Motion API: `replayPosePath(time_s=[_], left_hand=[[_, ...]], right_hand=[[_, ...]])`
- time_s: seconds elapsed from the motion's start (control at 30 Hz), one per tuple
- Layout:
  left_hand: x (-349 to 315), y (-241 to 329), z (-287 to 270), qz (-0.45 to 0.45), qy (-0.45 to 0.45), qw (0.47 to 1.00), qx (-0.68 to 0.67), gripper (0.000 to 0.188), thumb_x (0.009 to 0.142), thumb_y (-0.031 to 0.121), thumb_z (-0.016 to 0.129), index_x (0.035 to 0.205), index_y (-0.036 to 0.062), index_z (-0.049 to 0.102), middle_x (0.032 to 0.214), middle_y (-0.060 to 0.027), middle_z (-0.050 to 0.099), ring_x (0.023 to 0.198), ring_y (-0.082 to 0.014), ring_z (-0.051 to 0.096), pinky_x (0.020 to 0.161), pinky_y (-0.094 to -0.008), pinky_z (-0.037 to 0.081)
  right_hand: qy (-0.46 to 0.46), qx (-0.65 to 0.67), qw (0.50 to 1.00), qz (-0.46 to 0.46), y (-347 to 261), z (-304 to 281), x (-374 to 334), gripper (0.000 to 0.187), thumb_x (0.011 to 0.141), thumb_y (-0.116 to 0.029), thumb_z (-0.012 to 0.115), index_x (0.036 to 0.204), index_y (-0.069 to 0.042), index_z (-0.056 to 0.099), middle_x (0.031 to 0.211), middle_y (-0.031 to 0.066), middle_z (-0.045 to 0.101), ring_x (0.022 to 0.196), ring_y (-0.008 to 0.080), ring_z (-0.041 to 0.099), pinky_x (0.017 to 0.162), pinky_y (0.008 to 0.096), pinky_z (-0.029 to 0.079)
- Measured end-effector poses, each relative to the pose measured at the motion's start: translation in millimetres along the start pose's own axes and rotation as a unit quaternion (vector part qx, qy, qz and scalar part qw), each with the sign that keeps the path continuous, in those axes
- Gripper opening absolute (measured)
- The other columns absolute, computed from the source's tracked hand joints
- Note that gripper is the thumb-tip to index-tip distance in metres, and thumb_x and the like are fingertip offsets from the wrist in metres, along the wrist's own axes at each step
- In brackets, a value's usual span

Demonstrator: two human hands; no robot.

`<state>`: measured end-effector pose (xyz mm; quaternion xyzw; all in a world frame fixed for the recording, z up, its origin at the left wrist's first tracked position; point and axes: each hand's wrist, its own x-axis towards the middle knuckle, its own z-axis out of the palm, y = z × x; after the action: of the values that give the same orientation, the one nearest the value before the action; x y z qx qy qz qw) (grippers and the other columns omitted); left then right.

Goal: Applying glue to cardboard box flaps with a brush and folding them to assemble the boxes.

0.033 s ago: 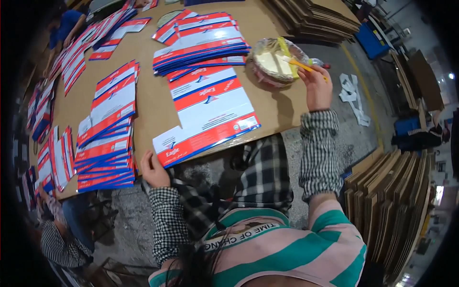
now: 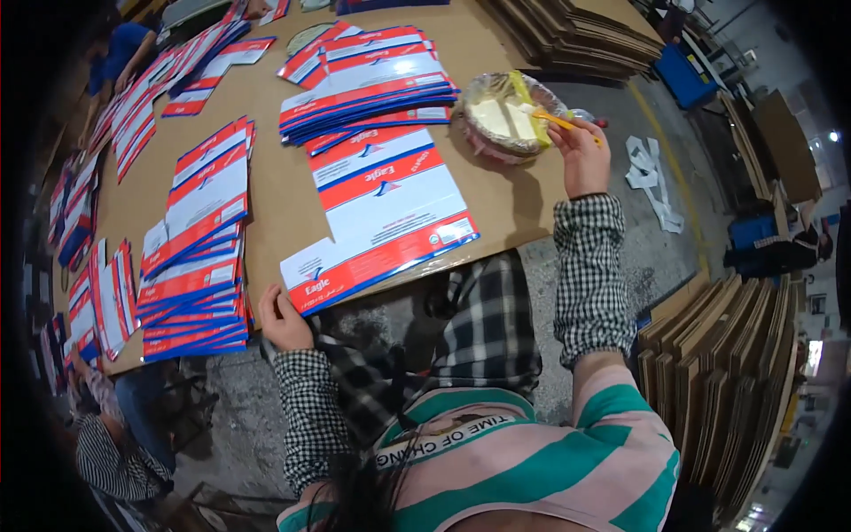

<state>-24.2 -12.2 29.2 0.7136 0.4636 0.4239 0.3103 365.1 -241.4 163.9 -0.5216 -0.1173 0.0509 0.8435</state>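
Observation:
My right hand (image 2: 582, 158) pinches a yellow-handled brush (image 2: 554, 119), its tip at the white paste in a plastic-lined bowl (image 2: 479, 146). A strip of yellow tape runs over the bowl's rim. In front of me lies a flat red, white and blue printed carton sheet (image 2: 394, 199), its near edge along the table edge. My left hand (image 2: 285, 321) rests at that sheet's lower left corner, fingers apart and holding nothing; whether it touches the sheet is hard to tell.
Stacks of similar printed sheets lie behind (image 2: 363, 84) and to the left (image 2: 199, 230) on the brown table (image 2: 284, 195). Brown cardboard piles stand at the far right (image 2: 576, 35) and on the floor at right (image 2: 718, 372). Other people (image 2: 120, 443) are at the left.
The whole view has shifted very slightly. Both hands, the brush and the sheet keep nearly the same places relative to each other.

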Motion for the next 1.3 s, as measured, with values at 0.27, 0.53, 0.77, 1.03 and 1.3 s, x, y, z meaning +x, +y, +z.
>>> replayPosePath(time_s=[0.27,0.53,0.77,1.03,1.3], left_hand=[[-0.1,1.4,-1.9,0.043,0.017,0.997,0.057,0.015,0.080,0.001,0.052,0.092,-0.0055,0.057,0.095,-0.0156,0.059,0.088,-0.0261,0.057,0.078,-0.0317,0.045],[106.8,106.6,53.4,0.036,-0.012,0.991,-0.130,0.043,0.081,-0.002,0.048,0.123,-0.0053,0.041,0.094,-0.0139,0.055,0.089,-0.0198,0.054,0.077,-0.0289,0.044],[270.6,215.4,164.5,0.040,-0.202,0.976,0.075,0.061,0.080,0.004,0.045,0.137,0.0165,0.027,0.084,-0.0203,0.059,0.079,-0.0296,0.059,0.071,-0.0379,0.045],[319.2,271.2,245.2,0.179,-0.246,0.932,0.199,0.069,0.075,0.005,0.052,0.137,0.0149,0.022,0.098,-0.0220,0.059,0.094,-0.0343,0.057,0.081,-0.0409,0.044],[199.3,218.1,215.0,0.191,-0.344,0.910,0.135,0.057,0.075,-0.001,0.046,0.130,0.0098,0.034,0.092,-0.0254,0.058,0.087,-0.0381,0.056,0.076,-0.0458,0.044]], right_hand=[[-0.022,-0.008,0.997,0.080,11.7,-41.9,38.8,0.013,0.082,-0.005,0.049,0.095,-0.001,0.050,0.088,0.0132,0.058,0.074,0.0204,0.060,0.068,0.0298,0.051],[0.018,0.086,0.994,0.062,-2.0,-34.2,30.0,0.015,0.085,-0.012,0.049,0.097,-0.001,0.051,0.091,0.0113,0.058,0.077,0.0191,0.058,0.071,0.0295,0.050],[0.026,0.091,0.995,0.031,-11.2,-32.6,25.3,0.015,0.086,-0.014,0.047,0.095,-0.003,0.051,0.092,0.0107,0.057,0.071,0.0159,0.055,0.068,0.0285,0.047],[0.049,0.085,0.995,0.009,-18.6,-43.4,26.1,0.015,0.087,-0.014,0.046,0.096,-0.003,0.051,0.091,0.0112,0.057,0.069,0.0163,0.055,0.066,0.0285,0.047],[0.034,0.114,0.993,0.019,-14.8,-53.3,6.3,0.016,0.088,-0.014,0.045,0.097,-0.002,0.051,0.091,0.0122,0.056,0.069,0.0174,0.055,0.065,0.0300,0.045]])
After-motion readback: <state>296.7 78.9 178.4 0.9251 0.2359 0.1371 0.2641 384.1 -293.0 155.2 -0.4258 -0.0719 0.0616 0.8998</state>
